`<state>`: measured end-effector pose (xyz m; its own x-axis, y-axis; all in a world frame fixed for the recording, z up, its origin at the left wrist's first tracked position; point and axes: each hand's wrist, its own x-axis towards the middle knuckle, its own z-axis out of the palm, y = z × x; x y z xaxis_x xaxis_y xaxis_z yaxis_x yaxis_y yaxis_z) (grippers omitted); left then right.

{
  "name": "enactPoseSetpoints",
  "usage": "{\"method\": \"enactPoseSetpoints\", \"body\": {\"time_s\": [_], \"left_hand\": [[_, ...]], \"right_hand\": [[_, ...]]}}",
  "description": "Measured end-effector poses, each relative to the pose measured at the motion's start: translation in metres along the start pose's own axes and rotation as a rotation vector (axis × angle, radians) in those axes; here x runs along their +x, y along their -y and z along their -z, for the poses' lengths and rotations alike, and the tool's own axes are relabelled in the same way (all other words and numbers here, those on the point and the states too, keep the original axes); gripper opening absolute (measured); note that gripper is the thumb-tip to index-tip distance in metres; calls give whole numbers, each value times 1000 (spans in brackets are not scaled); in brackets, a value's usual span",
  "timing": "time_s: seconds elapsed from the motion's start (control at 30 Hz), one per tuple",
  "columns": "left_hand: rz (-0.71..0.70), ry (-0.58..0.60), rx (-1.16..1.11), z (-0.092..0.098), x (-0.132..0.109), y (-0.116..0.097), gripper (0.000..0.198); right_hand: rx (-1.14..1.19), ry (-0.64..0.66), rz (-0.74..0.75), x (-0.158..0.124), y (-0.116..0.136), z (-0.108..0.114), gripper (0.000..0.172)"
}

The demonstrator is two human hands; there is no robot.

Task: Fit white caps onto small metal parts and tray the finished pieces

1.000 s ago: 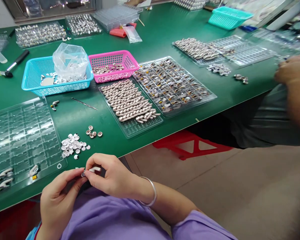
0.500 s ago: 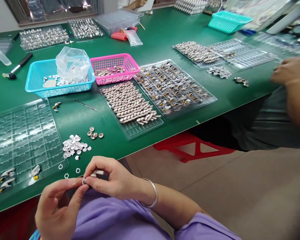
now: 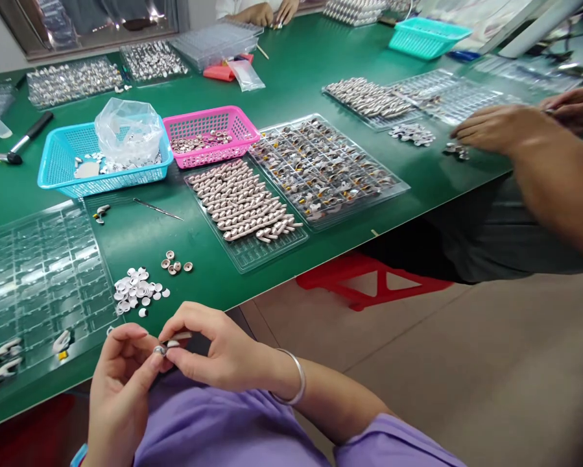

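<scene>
1. The right hand is closed in a narrow pinch, with thumb and forefinger gripping a small white part. It holds the part just off the near edge of the green table, above the person's purple lap.
2. The left hand meets it from the left. Its thumb and forefinger are pinched on a small ring, which sits against the left end of the white part.
3. A silver bangle circles the right wrist.
4. On the table just beyond the hands lies a pile of white caps, with a few brownish caps near it.
5. A clear compartment tray sits to the left, with a few finished pieces in its near cells.
6. Farther back are a tray of beige parts, a pink basket and a blue basket.
7. A co-worker's hand rests on the table at the far right, well apart from the person's hands.
</scene>
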<state>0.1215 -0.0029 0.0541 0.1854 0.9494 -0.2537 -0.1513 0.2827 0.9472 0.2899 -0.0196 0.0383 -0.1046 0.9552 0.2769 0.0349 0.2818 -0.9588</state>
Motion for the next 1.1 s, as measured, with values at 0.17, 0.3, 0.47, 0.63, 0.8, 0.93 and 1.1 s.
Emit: {"method": "enactPoseSetpoints", "body": {"time_s": [0.17, 0.3, 0.47, 0.63, 0.8, 0.93, 1.1], "left_hand": [[-54, 0, 41, -6, -1, 5, 26], [-238, 32, 227, -11, 4, 13, 21], [-410, 285, 744, -17, 41, 6, 24], [-870, 138, 1285, -35, 95, -1, 21], [-886, 179, 1334, -52, 118, 6, 23], [-860, 202, 1268, -49, 103, 6, 19], [-626, 179, 965, -25, 59, 1, 17]], "right_hand": [[-51, 8, 9, -4, -1, -1, 4], [-77, -37, -24, -8, -3, 8, 4], [-273, -201, -31, -11, -9, 39, 8], [-327, -352, -66, -9, -12, 62, 11], [-296, -332, -76, -8, -16, 61, 10], [-227, -302, -51, -9, -15, 50, 10], [-90, -247, 75, -15, -11, 23, 4]]}}
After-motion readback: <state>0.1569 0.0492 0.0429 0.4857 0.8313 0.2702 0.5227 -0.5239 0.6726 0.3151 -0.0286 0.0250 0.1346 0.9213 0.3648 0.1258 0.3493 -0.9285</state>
